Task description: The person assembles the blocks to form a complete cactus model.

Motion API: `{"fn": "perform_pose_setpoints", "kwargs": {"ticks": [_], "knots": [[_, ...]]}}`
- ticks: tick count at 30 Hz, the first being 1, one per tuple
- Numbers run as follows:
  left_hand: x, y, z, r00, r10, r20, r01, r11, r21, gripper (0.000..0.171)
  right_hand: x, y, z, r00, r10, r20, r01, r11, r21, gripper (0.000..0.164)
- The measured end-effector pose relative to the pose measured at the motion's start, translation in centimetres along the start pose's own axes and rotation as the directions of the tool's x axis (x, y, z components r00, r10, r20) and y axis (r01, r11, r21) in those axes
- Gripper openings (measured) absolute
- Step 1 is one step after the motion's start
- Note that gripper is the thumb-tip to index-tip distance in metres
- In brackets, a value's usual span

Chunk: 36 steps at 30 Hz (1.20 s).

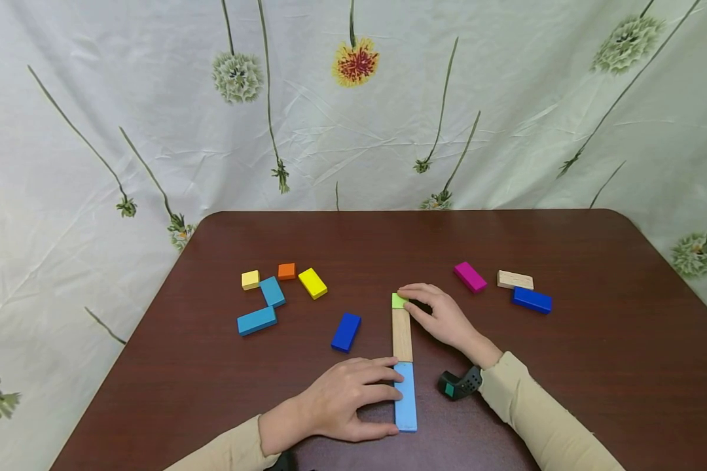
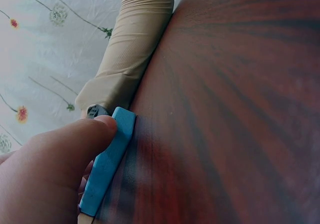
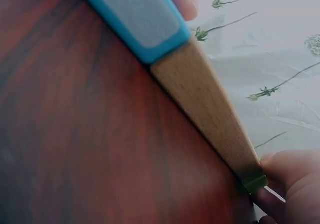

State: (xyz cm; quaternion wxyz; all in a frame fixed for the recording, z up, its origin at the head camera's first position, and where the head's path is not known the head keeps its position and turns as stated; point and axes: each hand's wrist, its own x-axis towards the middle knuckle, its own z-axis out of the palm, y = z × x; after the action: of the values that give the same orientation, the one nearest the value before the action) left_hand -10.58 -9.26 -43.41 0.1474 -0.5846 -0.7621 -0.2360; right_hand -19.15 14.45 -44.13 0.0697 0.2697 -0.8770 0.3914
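Note:
Three blocks lie end to end in a line on the table: a light blue block (image 1: 406,405) nearest, a bare wooden block (image 1: 402,335) in the middle and a small green block (image 1: 397,301) at the far end. My left hand (image 1: 347,399) touches the light blue block's left side with spread fingertips, its thumb near the close end. Around the green block, the index finger and thumb of my right hand (image 1: 444,318) hold the far end and right side. In the right wrist view, the wooden block (image 3: 205,103) meets the green block (image 3: 255,182).
Left of the line lie a dark blue block (image 1: 345,332), a yellow block (image 1: 313,283), two blue blocks, an orange block (image 1: 287,271) and a pale yellow cube (image 1: 250,280). Toward the right lie a magenta block (image 1: 470,277), a wooden block (image 1: 515,280) and a blue block (image 1: 532,300).

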Motion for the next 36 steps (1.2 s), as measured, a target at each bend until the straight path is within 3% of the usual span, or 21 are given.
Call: {"fn": "perform_pose_setpoints", "kwargs": {"ticks": [36], "knots": [[0.01,0.11,-0.04,1.000,0.003,-0.006,-0.003,1.000,-0.006,0.033,-0.10,-0.29,-0.09,0.999,0.002,-0.042,-0.002,1.000,-0.003,0.026]]}}
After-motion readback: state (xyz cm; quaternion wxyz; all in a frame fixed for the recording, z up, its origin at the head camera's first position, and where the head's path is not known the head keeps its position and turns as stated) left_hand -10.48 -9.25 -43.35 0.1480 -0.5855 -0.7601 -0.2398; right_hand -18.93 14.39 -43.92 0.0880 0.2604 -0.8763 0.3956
